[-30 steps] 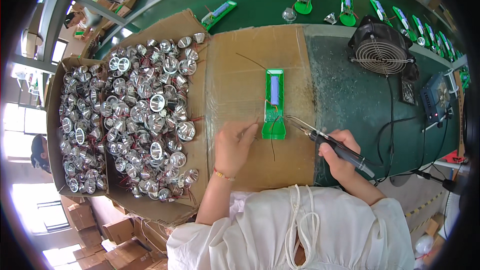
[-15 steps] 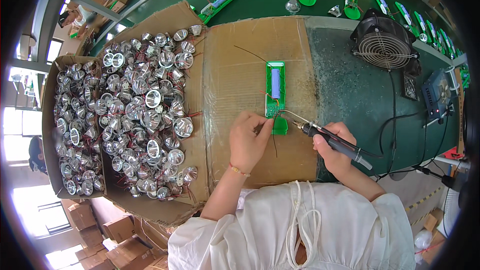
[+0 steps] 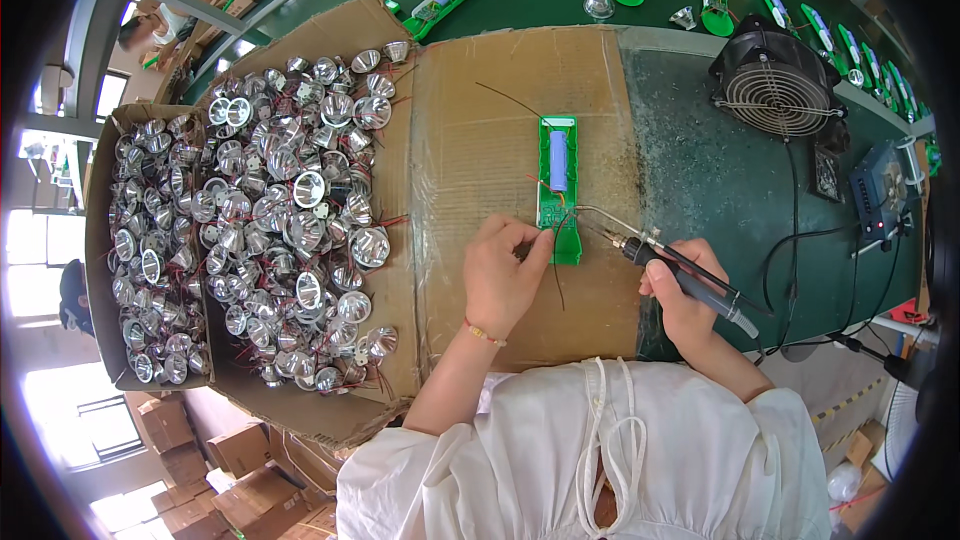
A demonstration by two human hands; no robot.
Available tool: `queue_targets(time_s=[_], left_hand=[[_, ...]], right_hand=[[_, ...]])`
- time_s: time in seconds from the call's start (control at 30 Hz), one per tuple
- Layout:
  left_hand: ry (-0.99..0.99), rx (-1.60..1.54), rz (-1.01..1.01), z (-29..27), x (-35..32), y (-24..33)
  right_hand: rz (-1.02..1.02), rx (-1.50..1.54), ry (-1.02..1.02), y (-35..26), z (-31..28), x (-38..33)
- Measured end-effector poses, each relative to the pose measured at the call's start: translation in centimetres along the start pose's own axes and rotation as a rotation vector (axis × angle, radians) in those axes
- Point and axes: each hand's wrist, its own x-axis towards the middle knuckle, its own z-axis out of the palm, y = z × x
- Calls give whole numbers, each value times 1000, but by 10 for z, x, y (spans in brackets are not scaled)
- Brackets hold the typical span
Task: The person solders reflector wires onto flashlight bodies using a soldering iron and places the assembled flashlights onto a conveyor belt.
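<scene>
Under both hands: brown cardboard sheet [image 3: 500, 130], spread flat over dark green bench [image 3: 700, 170], probably laid as a working pad.

Left of the left hand's pinch: open cardboard boxes [image 3: 100, 270] heaped with silvery cone-shaped reflectors [image 3: 280, 220] trailing thin red wires, close enough to reach across.

Up and right of the right hand's grasp: round black desk fan [image 3: 778, 90] on the bench, grille turned toward the work, likely for fumes. Beyond it, at the far edge of the bench, a row of further green boards [image 3: 715, 2], well apart from both hands.

Right of that grasp: small dark box with lit indicator [image 3: 880, 190], cables running from it toward the hand.

Between the two hands: narrow green circuit board [image 3: 559, 185], lying flat on the cardboard, blue cylindrical cell mounted lengthwise.

Left hand [image 3: 505, 275]: fingers closed in a pinch at the board's near end, seemingly steadying a thin wire against it.

Right hand [image 3: 690, 295]: closed round the dark handle of a soldering iron [image 3: 680, 275], held pen-fashion, metal tip angled to the board's near end, just beside the left fingertips.
</scene>
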Motion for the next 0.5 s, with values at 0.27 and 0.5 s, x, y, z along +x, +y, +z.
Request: queue_targets(time_s=[0.27, 0.5], left_hand=[[-6, 21, 42, -5, -4, 4], [65, -16, 24, -1, -2, 5]], right_hand=[[38, -13, -10, 0, -1, -2], [-1, -76, -68, 5, 2, 2]])
